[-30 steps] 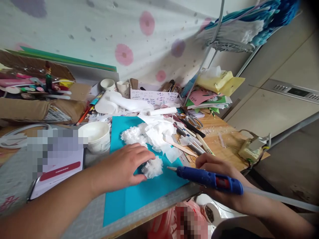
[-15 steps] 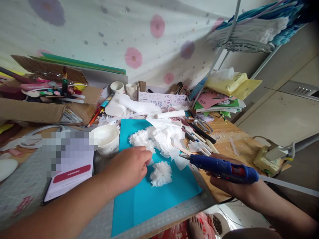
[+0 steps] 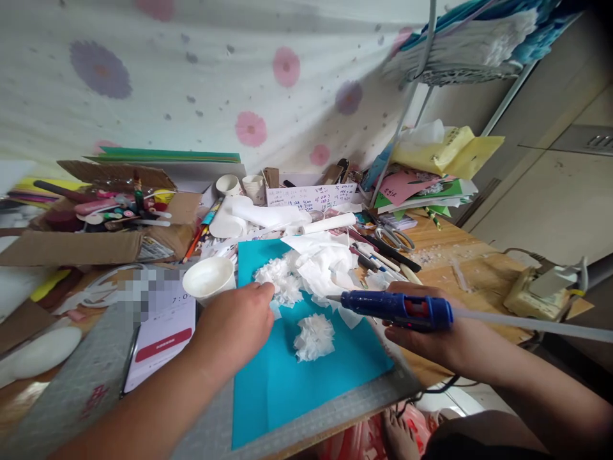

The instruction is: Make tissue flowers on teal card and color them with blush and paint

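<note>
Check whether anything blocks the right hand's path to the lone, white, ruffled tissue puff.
Only a thin white tissue scrap, lying below the blue plastic glue gun in the right hand; past it, bare blue paper reaches the white ruffled tissue puff.

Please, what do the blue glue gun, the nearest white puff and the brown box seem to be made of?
Blue glue gun: probably hard plastic, slightly glossy, with a moulded body; the grey nozzle may be metal.
White puff: likely thin tissue paper, matt, from its crinkled layered edges, though fabric is possible.
Brown box: apparently dull cardboard, with stiff flaps.
</note>
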Available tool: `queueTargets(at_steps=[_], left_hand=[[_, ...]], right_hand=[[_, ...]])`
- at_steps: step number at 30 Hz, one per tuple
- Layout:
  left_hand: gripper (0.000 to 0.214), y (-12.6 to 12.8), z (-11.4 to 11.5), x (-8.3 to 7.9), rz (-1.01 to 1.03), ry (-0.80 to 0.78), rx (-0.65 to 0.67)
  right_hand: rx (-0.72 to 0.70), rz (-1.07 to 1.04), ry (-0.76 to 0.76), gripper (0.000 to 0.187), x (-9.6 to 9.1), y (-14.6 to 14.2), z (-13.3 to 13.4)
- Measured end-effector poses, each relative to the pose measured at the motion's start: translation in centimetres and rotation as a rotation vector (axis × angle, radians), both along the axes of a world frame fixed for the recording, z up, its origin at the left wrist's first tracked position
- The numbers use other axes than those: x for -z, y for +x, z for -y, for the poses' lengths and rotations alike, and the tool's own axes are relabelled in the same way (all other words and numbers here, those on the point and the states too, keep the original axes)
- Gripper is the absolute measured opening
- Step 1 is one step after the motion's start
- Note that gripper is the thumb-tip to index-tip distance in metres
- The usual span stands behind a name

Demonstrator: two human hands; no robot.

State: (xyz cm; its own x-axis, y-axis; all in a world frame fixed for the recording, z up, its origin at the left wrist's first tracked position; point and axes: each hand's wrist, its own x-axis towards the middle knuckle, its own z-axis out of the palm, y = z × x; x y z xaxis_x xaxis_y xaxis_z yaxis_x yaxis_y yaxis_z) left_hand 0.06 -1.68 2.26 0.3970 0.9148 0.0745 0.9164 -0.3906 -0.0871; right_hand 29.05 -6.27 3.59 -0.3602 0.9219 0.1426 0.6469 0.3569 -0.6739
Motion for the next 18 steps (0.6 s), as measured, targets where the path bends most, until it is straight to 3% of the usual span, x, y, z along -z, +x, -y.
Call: queueTargets(at_steps=[6, 12, 18], left_hand=[[0.021, -0.6, 0.9, -0.5, -0.05, -0.091, 0.096], [0.028, -2.1, 3.1, 2.4, 0.237, 0.034, 0.46], [0.024, -2.6, 3.6, 2.3, 0.33, -0.164, 0.584]], right_hand=[[-0.077, 0.033, -0.039, 0.006, -0.3, 0.4, 0.2], [-0.212, 0.128, -0.138, 0.01, -0.7, -1.0, 2.2], [-0.309, 0.171, -0.129, 0.014, 0.3, -2.3, 2.7]])
